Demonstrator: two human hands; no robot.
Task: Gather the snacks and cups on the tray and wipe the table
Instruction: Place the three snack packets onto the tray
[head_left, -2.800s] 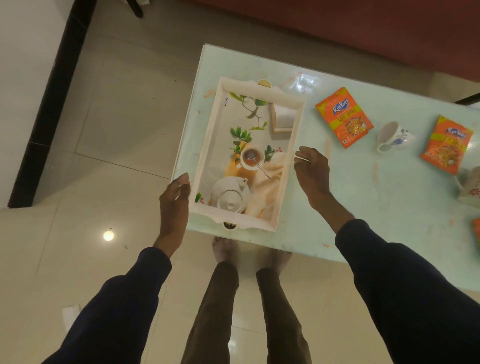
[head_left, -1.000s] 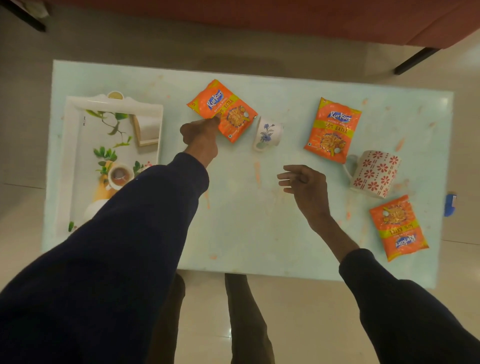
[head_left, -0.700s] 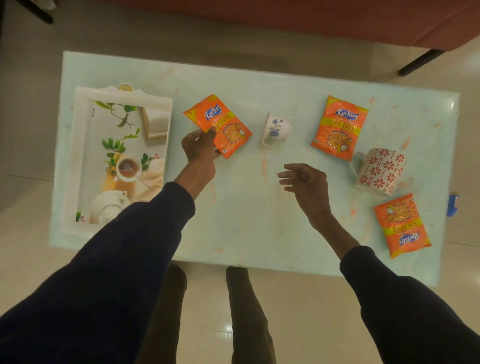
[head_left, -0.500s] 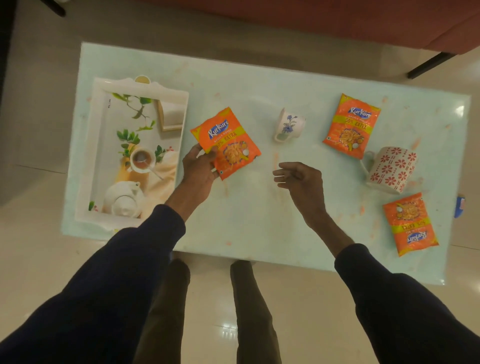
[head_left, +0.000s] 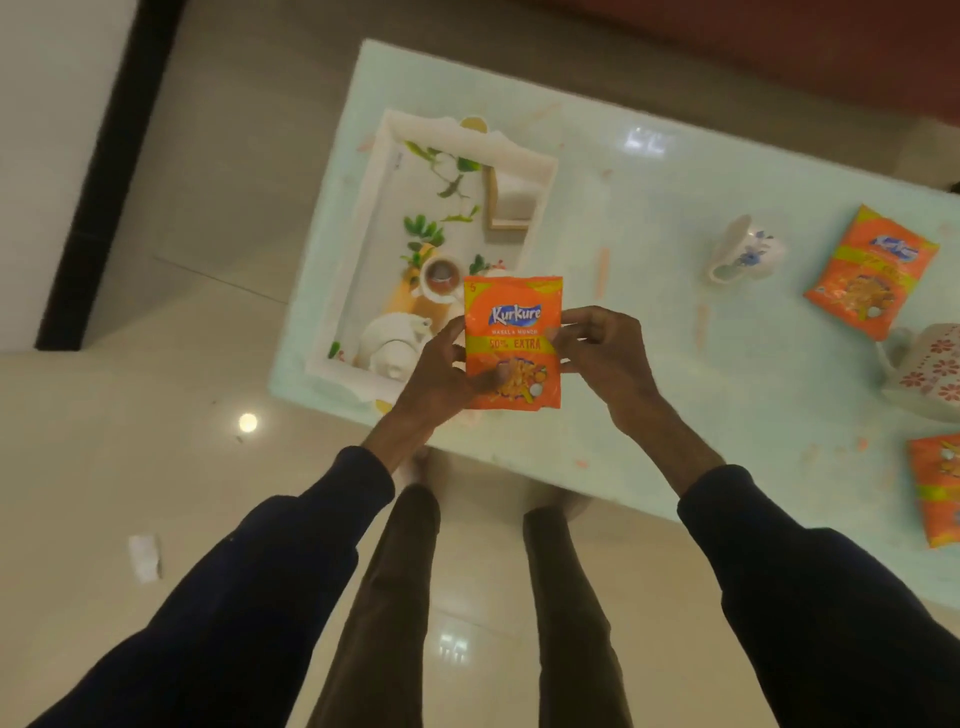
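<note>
I hold an orange Kurkure snack packet (head_left: 511, 340) upright above the tray's near right corner. My left hand (head_left: 441, 371) grips its left edge with the thumb on its front, and my right hand (head_left: 597, 358) pinches its right edge. The white floral tray (head_left: 363, 249) lies on the pale green table (head_left: 649, 364) and holds a teapot (head_left: 387, 345), a small cup of tea (head_left: 440, 275) and a wooden napkin holder (head_left: 511, 200). On the table to the right lie a tipped blue-flowered cup (head_left: 745, 254), a second packet (head_left: 870, 278), a red-flowered mug (head_left: 930, 371) and a third packet (head_left: 935, 493).
Orange smears and crumbs dot the tabletop. A dark red sofa (head_left: 779, 62) runs along the far side. The tiled floor (head_left: 156, 415) lies to the left, with a scrap of paper (head_left: 143, 556) on it. My legs stand at the table's near edge.
My left hand lifted the packet off the table and brought it left, over the tray's near corner. My right hand came in and took its right edge. The view swung left.
</note>
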